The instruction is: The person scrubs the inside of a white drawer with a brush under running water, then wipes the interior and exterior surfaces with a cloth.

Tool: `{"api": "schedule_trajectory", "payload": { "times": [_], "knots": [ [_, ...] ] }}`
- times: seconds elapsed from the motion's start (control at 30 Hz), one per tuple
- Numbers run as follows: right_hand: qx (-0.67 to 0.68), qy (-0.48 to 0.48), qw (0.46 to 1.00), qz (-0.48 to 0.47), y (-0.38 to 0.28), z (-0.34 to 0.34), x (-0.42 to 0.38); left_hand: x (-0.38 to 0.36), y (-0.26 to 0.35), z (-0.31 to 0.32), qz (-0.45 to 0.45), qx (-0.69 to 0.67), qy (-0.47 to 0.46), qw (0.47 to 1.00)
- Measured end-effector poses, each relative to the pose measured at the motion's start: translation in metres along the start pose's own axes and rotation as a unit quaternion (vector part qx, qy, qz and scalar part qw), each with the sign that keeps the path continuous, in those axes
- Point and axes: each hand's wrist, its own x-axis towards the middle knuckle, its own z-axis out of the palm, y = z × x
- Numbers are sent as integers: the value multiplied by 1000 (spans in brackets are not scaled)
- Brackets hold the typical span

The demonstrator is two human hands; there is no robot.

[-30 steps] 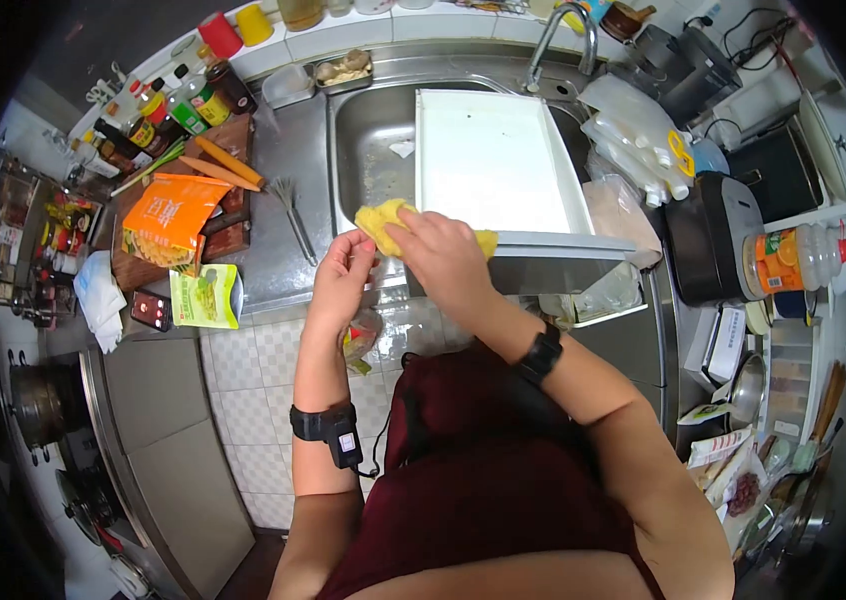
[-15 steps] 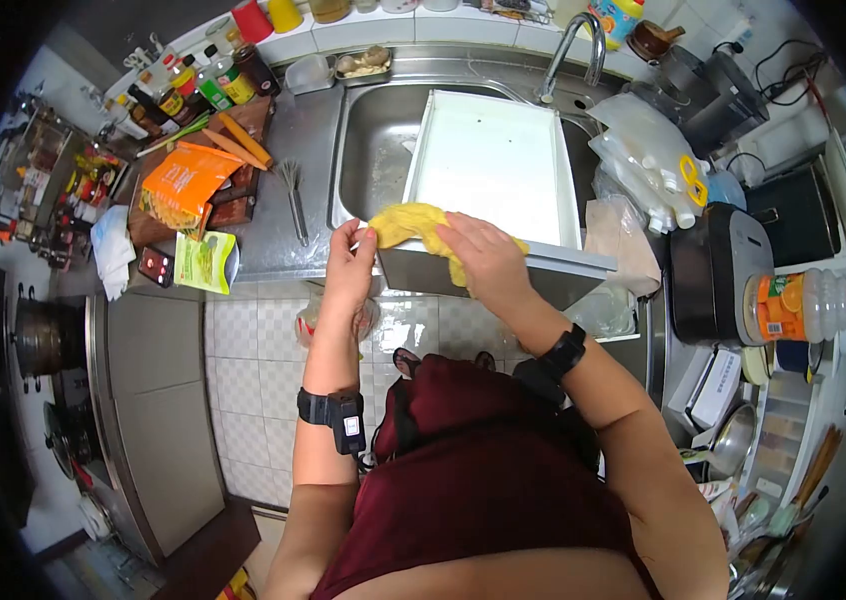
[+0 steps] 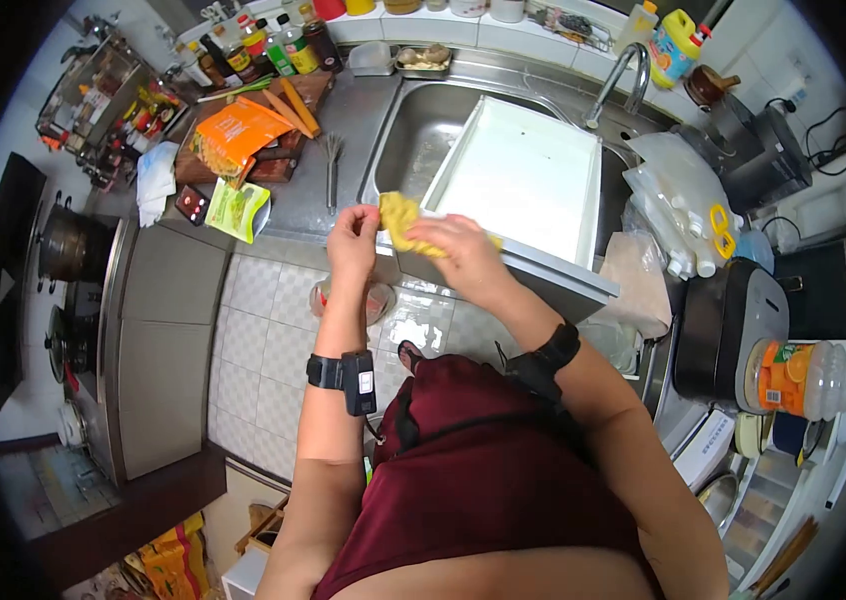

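Observation:
A white drawer (image 3: 533, 165) with a grey front panel rests tilted across the sink, its front toward me. My right hand (image 3: 465, 258) presses a crumpled yellow cloth (image 3: 400, 215) against the near left corner of that front. At the cloth's left end is my left hand (image 3: 353, 245), fingers pinched together on its edge. Part of the cloth is covered by my right hand. A few small dark specks show on the drawer's white inside.
Left of the steel sink (image 3: 413, 130) lie a whisk (image 3: 331, 175), an orange packet (image 3: 241, 132) and carrots (image 3: 300, 108) on a cutting board. On the right are plastic bags (image 3: 668, 190), a black appliance (image 3: 728, 335) and a large bottle (image 3: 808, 380). The faucet (image 3: 628, 80) stands behind.
The view has swung, so the counter and sink sit further right in it. My right hand has slid left along the drawer front, bunching the cloth closer to my left hand.

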Motion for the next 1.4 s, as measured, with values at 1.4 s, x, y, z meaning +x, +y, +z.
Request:
{"api": "schedule_trajectory", "payload": {
  "times": [1.4],
  "knots": [
    [-263,-33,963,-45,-1,23,36,14,1,36,-112,-106,26,988]
  ]
}}
